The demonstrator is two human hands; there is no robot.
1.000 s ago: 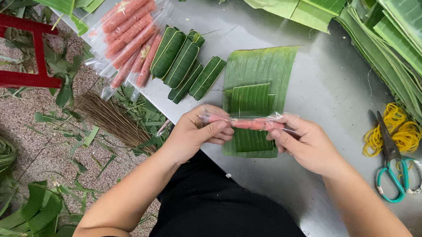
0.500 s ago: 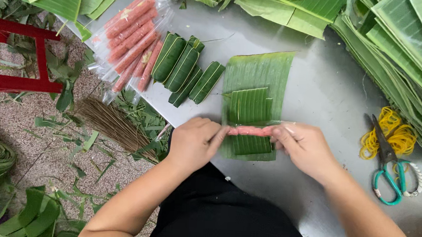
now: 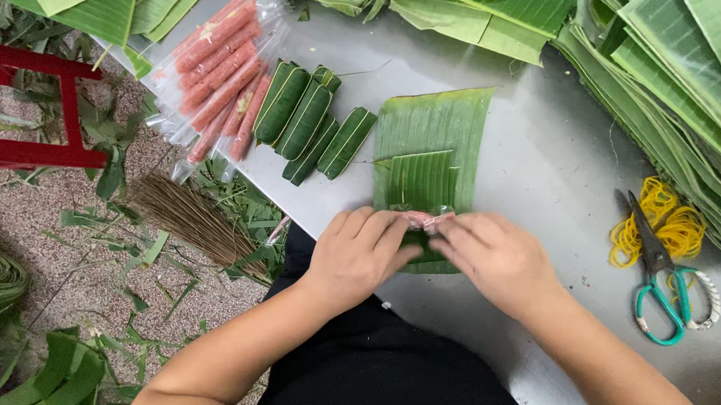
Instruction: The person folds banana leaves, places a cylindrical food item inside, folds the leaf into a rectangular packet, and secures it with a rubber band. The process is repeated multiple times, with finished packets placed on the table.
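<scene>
My left hand [image 3: 359, 257] and my right hand [image 3: 499, 261] meet at the near edge of the counter [image 3: 546, 164], the fingers of both curled together and clamped on a thin pink sausage [image 3: 426, 221] in clear wrap. Only a short stretch of it shows between my fingertips; the rest is hidden under my hands. It lies across the near end of a small folded leaf piece [image 3: 418, 181], which sits on top of a larger banana leaf sheet [image 3: 441, 120] spread flat on the grey metal.

To my right lie scissors [image 3: 660, 283] with teal handles, their blades pointing away from me and resting on a heap of yellow rubber bands [image 3: 668, 225].

A little farther, to the left of the leaf sheet, four rolls wrapped in green leaf [image 3: 311, 124] lie side by side, tilted and touching one another. Just beyond them, at the left edge of the counter, is a clear plastic bag of sausages [image 3: 218, 73], long pink-red sticks packed close, part of the bag hanging over the edge.

Along the far side and the right, stacks of banana leaves [image 3: 684, 89] are piled. On the floor to my left stand a red stool [image 3: 24, 107] and a bundle of brown twigs [image 3: 189, 217] among leaf scraps.
</scene>
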